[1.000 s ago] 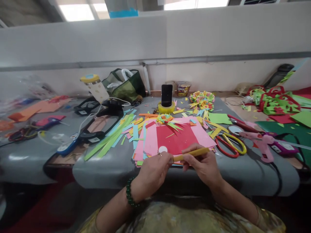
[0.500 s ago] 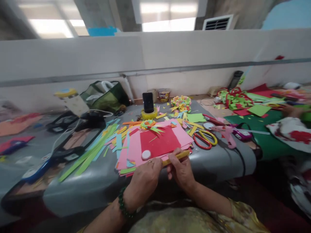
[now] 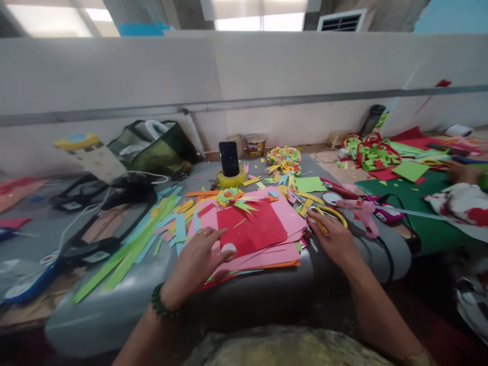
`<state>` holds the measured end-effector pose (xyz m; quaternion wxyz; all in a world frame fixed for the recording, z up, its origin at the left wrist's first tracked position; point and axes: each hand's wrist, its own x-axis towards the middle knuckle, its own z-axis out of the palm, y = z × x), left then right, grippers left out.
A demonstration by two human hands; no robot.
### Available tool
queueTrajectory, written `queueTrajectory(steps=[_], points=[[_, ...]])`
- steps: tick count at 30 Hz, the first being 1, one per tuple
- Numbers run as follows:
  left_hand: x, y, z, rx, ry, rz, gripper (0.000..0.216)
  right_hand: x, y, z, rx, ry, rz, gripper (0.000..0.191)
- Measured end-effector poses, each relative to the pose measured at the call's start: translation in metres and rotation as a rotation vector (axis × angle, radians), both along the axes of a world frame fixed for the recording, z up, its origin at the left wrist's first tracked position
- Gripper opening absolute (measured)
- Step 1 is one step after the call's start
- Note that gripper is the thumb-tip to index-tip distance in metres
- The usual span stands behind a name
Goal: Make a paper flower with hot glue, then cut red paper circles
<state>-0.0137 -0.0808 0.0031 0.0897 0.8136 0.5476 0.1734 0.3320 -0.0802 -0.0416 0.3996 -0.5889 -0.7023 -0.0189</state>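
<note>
My left hand rests with its fingers apart over the left side of a stack of pink paper sheets, near a white round disc. A red sheet lies on top of the stack. On its far edge sits a fringed paper flower in yellow, green and orange. My right hand is closed on a folded yellow paper strip, just right of the stack. Its fingers are at the scissors, whose red and yellow handles they partly hide.
A pink glue gun lies right of the scissors. Green and blue paper strips spread at left. A phone stands in a yellow tape roll. More paper flowers lie behind. Another person's hand is at far right.
My hands have parted. The left let go of the yellow strip and moved left onto the paper; the right carried the strip rightward to the scissors.
</note>
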Motion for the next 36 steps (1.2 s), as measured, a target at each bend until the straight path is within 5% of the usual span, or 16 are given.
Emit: queueTrajectory(steps=[8,13,17,20,24,28,32,36], points=[[0.015,0.003,0.001,-0.263,0.084,0.009,0.019,0.003,0.021,-0.008,-0.232,-0.429,-0.061,0.048],[0.014,-0.001,-0.001,-0.165,-0.196,0.060,0.031,-0.003,0.000,0.003,-0.062,-0.320,-0.007,0.046],[0.045,-0.016,0.002,-0.192,-0.558,0.046,0.078,-0.045,-0.028,0.022,0.133,-0.136,0.348,0.047],[0.074,-0.028,0.002,-0.338,-0.742,-0.039,0.093,-0.074,-0.039,0.029,0.115,-0.002,0.602,0.044],[0.086,-0.032,-0.001,-0.514,-0.826,-0.040,0.099,-0.081,-0.040,0.029,0.001,0.160,0.722,0.030],[0.063,-0.016,0.002,-0.417,-0.682,-0.054,0.079,-0.063,-0.024,0.022,-0.010,0.182,0.580,0.023],[0.028,0.016,0.000,-0.135,-0.493,0.335,0.073,-0.043,0.010,0.000,0.041,0.070,0.272,0.011],[0.013,0.038,-0.008,-0.238,-0.447,0.467,0.075,-0.037,0.034,-0.011,-0.004,-0.088,0.152,0.012]])
